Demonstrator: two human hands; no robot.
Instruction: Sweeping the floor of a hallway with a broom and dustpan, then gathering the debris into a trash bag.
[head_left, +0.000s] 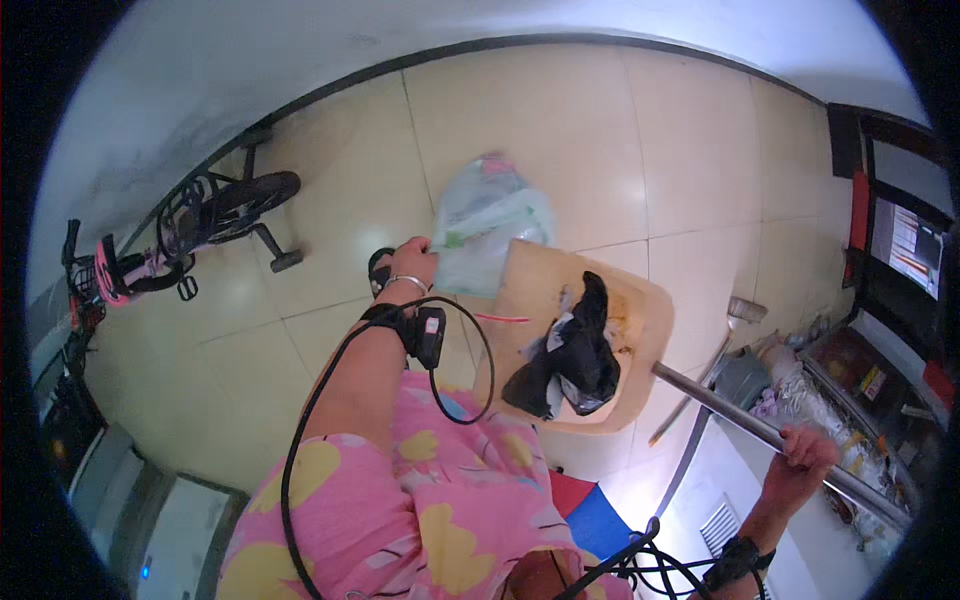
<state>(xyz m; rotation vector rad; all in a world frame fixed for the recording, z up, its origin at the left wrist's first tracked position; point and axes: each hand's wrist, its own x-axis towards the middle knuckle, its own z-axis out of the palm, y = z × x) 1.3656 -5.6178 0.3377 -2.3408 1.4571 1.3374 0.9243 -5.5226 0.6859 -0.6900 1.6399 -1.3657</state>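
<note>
A small pink-and-black child's bicycle with training wheels (190, 235) stands at far left on the cream tiled floor (560, 130), beside the grey wall (200, 90). Right of it, the person's left hand (412, 262), wearing a silver bangle and a black wrist strap with a cable, is closed on the edge of a translucent pale-green plastic bag (485, 230) held open above the floor. Just right of the bag, a tan long-handled dustpan (640, 330) carries dark scraps and bits of paper (572, 355), its lip touching the bag's mouth. At far right, the right hand (800, 465) grips the dustpan's metal handle (745, 420).
</note>
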